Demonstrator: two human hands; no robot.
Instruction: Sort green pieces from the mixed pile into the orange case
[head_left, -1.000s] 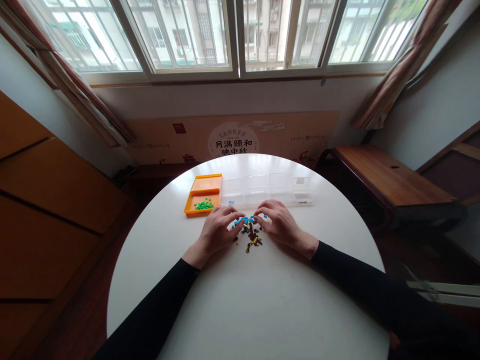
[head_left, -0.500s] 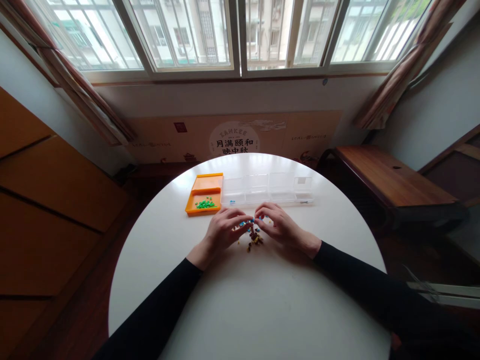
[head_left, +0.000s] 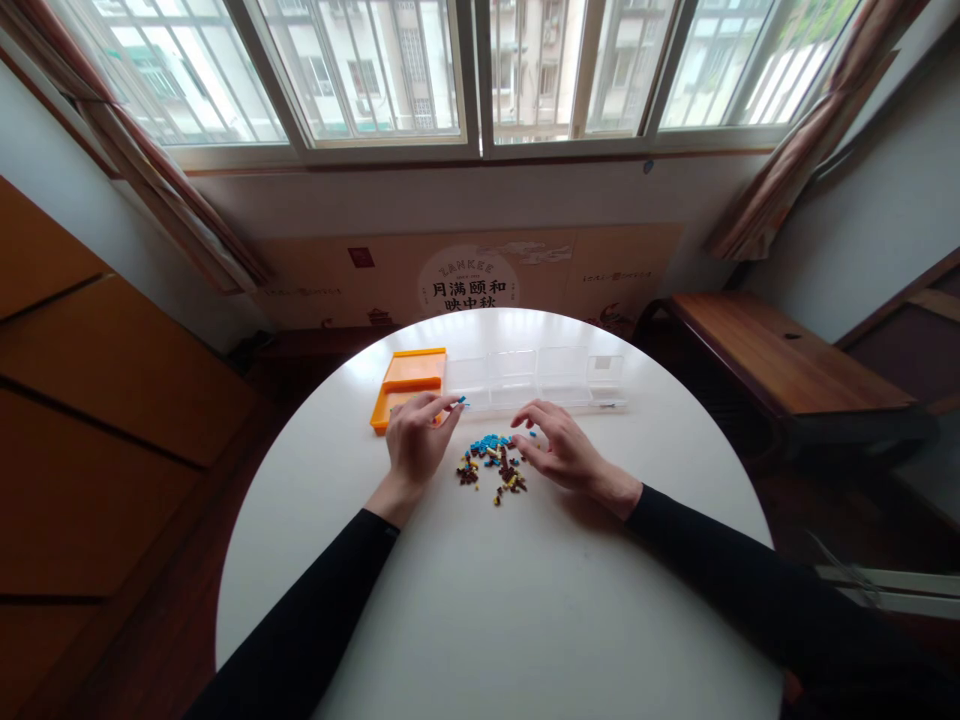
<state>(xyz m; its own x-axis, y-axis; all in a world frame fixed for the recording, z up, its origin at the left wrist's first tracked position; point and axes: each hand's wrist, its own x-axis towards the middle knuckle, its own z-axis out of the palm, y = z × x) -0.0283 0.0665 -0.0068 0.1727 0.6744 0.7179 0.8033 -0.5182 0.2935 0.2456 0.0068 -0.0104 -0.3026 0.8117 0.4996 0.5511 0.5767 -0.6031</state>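
Between the thumb and forefinger of my left hand [head_left: 417,438] is a small blue building brick [head_left: 462,400], held over the near left edge of the clear plastic box [head_left: 517,398]. This hand partly covers the orange tray [head_left: 380,412] and hides the green pieces in it. My right hand [head_left: 559,448] hovers at the right side of the brick pile, fingers curved and apart, with nothing visible in them. In the pile lie blue bricks [head_left: 491,442], brown bricks [head_left: 508,468] and a few yellow ones [head_left: 517,483], loose on the white table.
The round white table [head_left: 480,600] curves away on both sides. A wooden bench [head_left: 795,335] stands off to the right. Behind the table are a printed cardboard panel [head_left: 615,250] and windows, and orange cabinet doors [head_left: 90,420] are at the left.
My left hand has moved left and away from the pile with a blue brick in it, uncovering the loose bricks. My right hand has stayed in nearly the same place.
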